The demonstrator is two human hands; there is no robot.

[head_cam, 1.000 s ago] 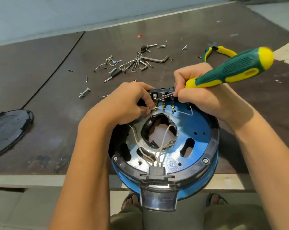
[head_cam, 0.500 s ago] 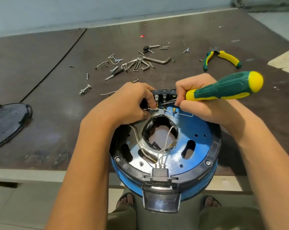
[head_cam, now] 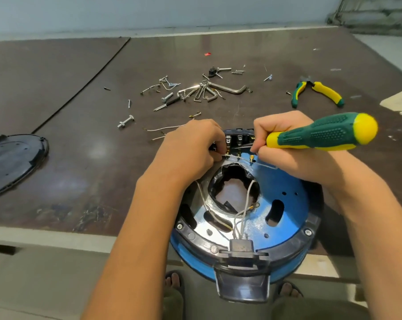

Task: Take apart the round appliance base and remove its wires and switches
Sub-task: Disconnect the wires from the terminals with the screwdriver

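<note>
No legible text, label, brand or number found. Green-and-yellow rubber-grip screwdriver (head_cam: 322,133): dotted grip pattern only; any moulded mark too blurred to tell. Round blue metal appliance base (head_cam: 280,180): nothing readable.

Soft, even daylight here: pale glare patches on the dark surface (head_cam: 98,153), a chrome gleam off the round appliance base (head_cam: 285,181), gentle shadows, edges bowing, everything slightly soft.
</note>
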